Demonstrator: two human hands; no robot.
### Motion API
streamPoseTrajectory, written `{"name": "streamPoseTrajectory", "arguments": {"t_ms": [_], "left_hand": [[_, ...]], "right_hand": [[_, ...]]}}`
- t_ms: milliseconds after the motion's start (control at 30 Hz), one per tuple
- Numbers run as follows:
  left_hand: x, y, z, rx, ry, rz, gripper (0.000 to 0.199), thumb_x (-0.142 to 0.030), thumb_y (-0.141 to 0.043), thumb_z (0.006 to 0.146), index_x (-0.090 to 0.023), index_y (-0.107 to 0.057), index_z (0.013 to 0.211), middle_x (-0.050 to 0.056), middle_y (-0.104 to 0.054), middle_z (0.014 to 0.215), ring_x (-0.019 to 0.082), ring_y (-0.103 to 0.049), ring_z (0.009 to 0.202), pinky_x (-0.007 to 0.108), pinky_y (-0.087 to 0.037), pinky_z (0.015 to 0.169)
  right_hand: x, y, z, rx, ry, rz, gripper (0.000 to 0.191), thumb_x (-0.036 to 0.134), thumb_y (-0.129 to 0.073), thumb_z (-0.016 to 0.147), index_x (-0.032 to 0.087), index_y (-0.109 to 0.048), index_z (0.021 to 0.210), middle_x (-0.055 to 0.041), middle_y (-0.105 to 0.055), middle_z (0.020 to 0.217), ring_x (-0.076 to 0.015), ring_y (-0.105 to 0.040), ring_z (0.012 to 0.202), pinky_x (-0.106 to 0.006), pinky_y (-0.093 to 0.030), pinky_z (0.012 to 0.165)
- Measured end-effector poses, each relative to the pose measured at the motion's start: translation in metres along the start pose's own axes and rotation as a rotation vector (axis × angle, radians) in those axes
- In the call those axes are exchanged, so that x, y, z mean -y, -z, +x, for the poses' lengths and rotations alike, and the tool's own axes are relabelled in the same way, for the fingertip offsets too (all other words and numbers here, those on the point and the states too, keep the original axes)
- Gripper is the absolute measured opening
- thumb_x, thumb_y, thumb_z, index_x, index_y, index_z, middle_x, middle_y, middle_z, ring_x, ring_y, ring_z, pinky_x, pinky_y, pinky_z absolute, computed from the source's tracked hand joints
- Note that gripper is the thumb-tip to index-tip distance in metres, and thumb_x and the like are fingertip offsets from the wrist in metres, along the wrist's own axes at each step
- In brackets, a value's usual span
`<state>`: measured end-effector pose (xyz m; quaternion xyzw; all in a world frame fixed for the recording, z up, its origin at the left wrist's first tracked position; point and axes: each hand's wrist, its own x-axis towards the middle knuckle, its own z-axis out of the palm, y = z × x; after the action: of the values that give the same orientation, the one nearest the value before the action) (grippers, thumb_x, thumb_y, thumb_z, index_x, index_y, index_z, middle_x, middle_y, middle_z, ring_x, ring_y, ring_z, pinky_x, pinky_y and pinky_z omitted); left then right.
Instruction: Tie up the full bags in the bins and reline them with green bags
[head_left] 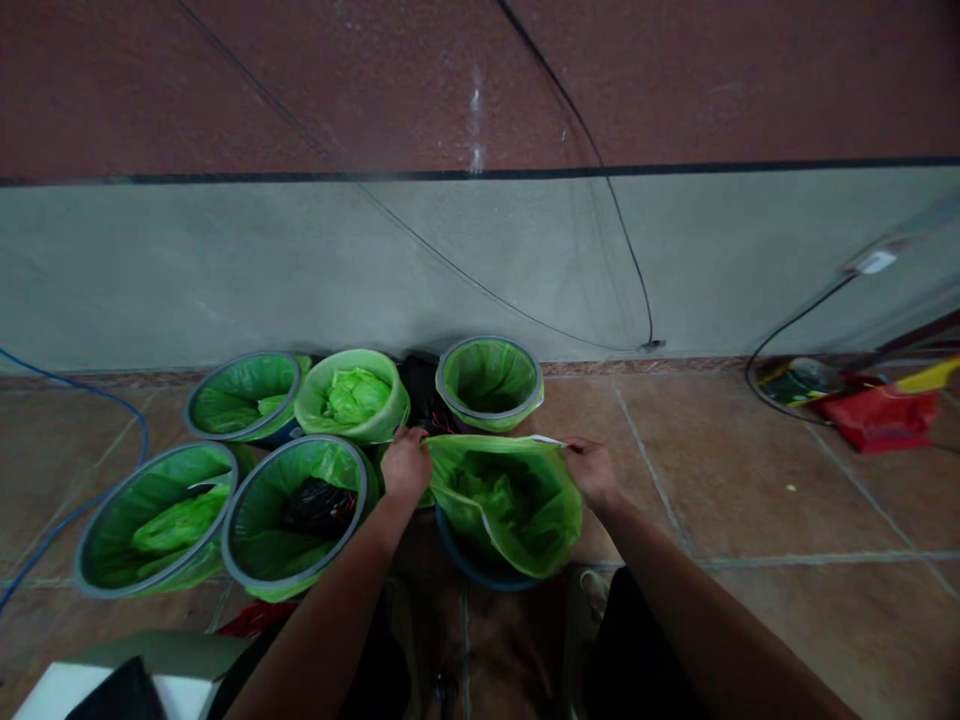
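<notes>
A green bin liner [540, 520] hangs with its mouth spread wide over a blue trash bin [480, 568] between my feet. My left hand [406, 465] is closed on the liner's left edge, and my right hand [589, 470] pinches the right edge near a white strip. The far rim is stretched straight between the two hands, while the near side sags inside the bin's front. Crumpled green plastic shows within the liner. Just behind it, against the wall, stands a grey-rimmed bin [490, 380] lined in green.
Several lined bins stand to the left, one [300, 515] holding a black bundle. A black bag [422, 390] lies near the wall. At right are a red dustpan [877, 415] and a dark cable [757, 365]. A blue hose [142, 440] curves at far left.
</notes>
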<state>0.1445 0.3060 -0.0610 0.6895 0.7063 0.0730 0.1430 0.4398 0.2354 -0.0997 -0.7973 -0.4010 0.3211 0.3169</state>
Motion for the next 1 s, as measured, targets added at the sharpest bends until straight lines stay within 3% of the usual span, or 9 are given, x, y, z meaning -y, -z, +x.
{"name": "streamPoseTrajectory", "arguments": {"t_ms": [133, 233, 367, 500, 633, 700, 767, 867, 1000], "left_hand": [[0.0, -0.002, -0.001, 0.132, 0.029, 0.062, 0.038, -0.028, -0.051, 0.091, -0.015, -0.058, 0.125, 0.015, -0.065, 0.123, 0.026, -0.065, 0.11, 0.033, -0.048, 0.092], [-0.003, -0.001, -0.003, 0.264, 0.062, 0.057, 0.062, -0.043, -0.057, 0.088, -0.01, -0.043, 0.139, 0.02, -0.063, 0.126, 0.03, -0.062, 0.116, 0.035, -0.047, 0.094], [-0.012, 0.008, -0.015, 0.339, 0.096, 0.078, 0.086, -0.053, -0.061, 0.084, -0.002, -0.028, 0.145, 0.025, -0.065, 0.121, 0.033, -0.063, 0.115, 0.036, -0.048, 0.091], [-0.019, 0.026, -0.03, 0.286, 0.078, 0.167, 0.069, -0.047, -0.057, 0.088, 0.0, -0.04, 0.135, 0.027, -0.068, 0.109, 0.037, -0.066, 0.108, 0.04, -0.049, 0.086], [-0.021, 0.034, -0.049, 0.358, -0.277, 0.123, 0.03, -0.031, -0.052, 0.09, -0.014, -0.065, 0.11, 0.018, -0.072, 0.099, 0.033, -0.069, 0.1, 0.04, -0.05, 0.087], [-0.023, 0.025, -0.062, 0.471, -0.472, 0.004, 0.024, -0.025, -0.055, 0.086, -0.022, -0.069, 0.105, 0.011, -0.073, 0.1, 0.029, -0.069, 0.1, 0.037, -0.049, 0.089], [-0.024, 0.007, -0.074, 0.545, -0.555, -0.093, 0.035, -0.018, -0.059, 0.08, -0.025, -0.069, 0.113, 0.009, -0.074, 0.1, 0.028, -0.068, 0.098, 0.036, -0.049, 0.089], [-0.023, -0.024, -0.085, 0.573, -0.529, -0.119, 0.048, -0.013, -0.059, 0.076, -0.021, -0.066, 0.123, 0.01, -0.074, 0.092, 0.03, -0.068, 0.094, 0.038, -0.05, 0.087], [-0.014, -0.046, -0.081, 0.567, -0.459, -0.063, 0.026, -0.011, -0.056, 0.078, -0.018, -0.074, 0.095, 0.012, -0.074, 0.089, 0.032, -0.068, 0.093, 0.04, -0.049, 0.088]], "right_hand": [[0.002, 0.001, -0.001, 0.074, 0.046, -0.149, 0.042, 0.03, -0.064, 0.071, 0.013, -0.072, 0.109, -0.011, -0.076, 0.088, -0.0247, -0.07, 0.076, -0.029, -0.05, 0.063], [0.003, -0.002, 0.001, 0.135, 0.072, -0.154, 0.058, 0.028, -0.068, 0.069, 0.013, -0.064, 0.126, -0.0121, -0.074, 0.106, -0.0259, -0.07, 0.091, -0.031, -0.053, 0.076], [0.011, -0.005, 0.002, 0.172, 0.066, -0.109, 0.048, 0.036, -0.07, 0.071, 0.019, -0.07, 0.116, -0.0071, -0.075, 0.102, -0.0239, -0.07, 0.089, -0.029, -0.052, 0.075], [0.018, -0.006, -0.002, 0.143, 0.096, -0.077, 0.026, 0.04, -0.063, 0.078, 0.02, -0.076, 0.088, -0.0039, -0.074, 0.076, -0.0197, -0.067, 0.069, -0.026, -0.044, 0.059], [0.019, -0.01, -0.005, 0.13, 0.087, -0.016, 0.025, 0.039, -0.059, 0.079, 0.019, -0.074, 0.076, -0.0037, -0.071, 0.066, -0.0169, -0.063, 0.06, -0.024, -0.039, 0.052], [0.018, -0.011, -0.006, 0.145, 0.093, 0.01, 0.027, 0.039, -0.057, 0.079, 0.019, -0.075, 0.078, -0.004, -0.072, 0.068, -0.0166, -0.063, 0.06, -0.024, -0.04, 0.053], [0.018, -0.012, -0.007, 0.148, 0.096, 0.011, 0.028, 0.04, -0.057, 0.079, 0.019, -0.075, 0.079, -0.0043, -0.072, 0.069, -0.0167, -0.063, 0.061, -0.024, -0.041, 0.054], [0.02, -0.011, -0.009, 0.131, 0.102, -0.014, 0.028, 0.041, -0.057, 0.079, 0.019, -0.074, 0.078, -0.0042, -0.072, 0.07, -0.0173, -0.063, 0.061, -0.025, -0.041, 0.055], [0.024, -0.011, -0.011, 0.14, 0.136, -0.021, 0.029, 0.041, -0.055, 0.079, 0.019, -0.073, 0.076, -0.0043, -0.071, 0.069, -0.0176, -0.063, 0.062, -0.026, -0.042, 0.057]]}}
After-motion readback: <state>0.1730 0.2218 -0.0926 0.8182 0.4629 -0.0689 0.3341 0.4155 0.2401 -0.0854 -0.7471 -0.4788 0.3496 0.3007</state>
